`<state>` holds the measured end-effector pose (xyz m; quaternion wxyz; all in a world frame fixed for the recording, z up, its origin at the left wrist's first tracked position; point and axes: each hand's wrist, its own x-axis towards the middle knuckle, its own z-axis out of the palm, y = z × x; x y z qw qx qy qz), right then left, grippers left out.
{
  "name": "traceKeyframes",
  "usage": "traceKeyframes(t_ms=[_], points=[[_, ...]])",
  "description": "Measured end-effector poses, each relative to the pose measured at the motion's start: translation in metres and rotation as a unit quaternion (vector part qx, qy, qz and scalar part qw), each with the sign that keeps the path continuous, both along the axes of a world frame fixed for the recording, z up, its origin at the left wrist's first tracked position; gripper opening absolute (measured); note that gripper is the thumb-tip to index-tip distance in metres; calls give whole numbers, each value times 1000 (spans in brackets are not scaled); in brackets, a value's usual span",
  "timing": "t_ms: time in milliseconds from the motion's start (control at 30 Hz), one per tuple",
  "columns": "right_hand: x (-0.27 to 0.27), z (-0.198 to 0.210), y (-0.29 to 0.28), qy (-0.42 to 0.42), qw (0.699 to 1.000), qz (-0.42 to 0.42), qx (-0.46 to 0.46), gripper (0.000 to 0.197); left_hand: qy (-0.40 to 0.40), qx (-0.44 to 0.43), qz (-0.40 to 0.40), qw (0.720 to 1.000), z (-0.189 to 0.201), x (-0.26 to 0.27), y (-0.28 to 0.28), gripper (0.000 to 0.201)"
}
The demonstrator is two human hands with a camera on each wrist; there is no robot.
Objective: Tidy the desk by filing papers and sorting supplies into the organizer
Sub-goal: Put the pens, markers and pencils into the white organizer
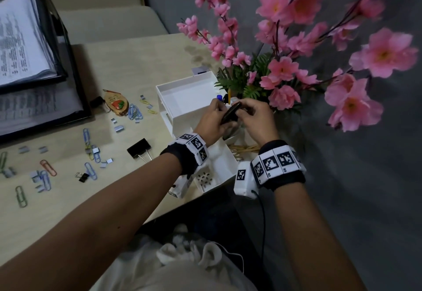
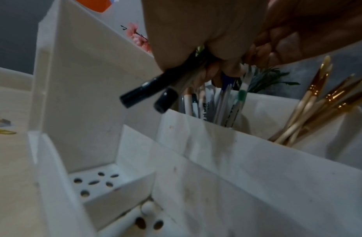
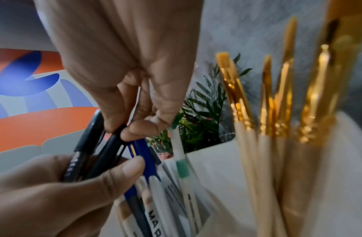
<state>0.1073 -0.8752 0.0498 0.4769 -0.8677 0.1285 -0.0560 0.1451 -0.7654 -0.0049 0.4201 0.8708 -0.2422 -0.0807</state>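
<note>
Both hands clamp the two dark, slim plastic pens [image 3: 88, 154] above the white plastic organizer [image 1: 182, 98]. Keep left hand [image 1: 211, 122] steady; right hand [image 1: 257, 117] guides them, probably tips down, into the pen compartment.

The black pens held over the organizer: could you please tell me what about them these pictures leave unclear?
- Head view: both hands, left hand and right hand, cover most of the black pens; their count is hidden.
- Left wrist view: the palm hides their upper ends.
- Right wrist view: barrel print is too blurred to read.
</note>
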Motion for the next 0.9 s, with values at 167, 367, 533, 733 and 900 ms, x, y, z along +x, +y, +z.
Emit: traceKeyframes(t_ms=[167,367,533,733,900], points=[[2,1,-1,16,999,30,-11,23,-27,-27,-20,999,2,0,3,28],[1,0,-22,11,998,-69,1,25,-81,19,21,996,8,3,14,31],[-4,5,-26,-36,986,-141,-83,19,-23,-25,100,994,28,8,14,35],[-3,1,-2,-19,982,-110,-150,15,9,-147,114,982,32,9,-2,41],[-4,5,13,-19,978,-83,-192,25,18,-99,96,990,14,10,-1,60]])
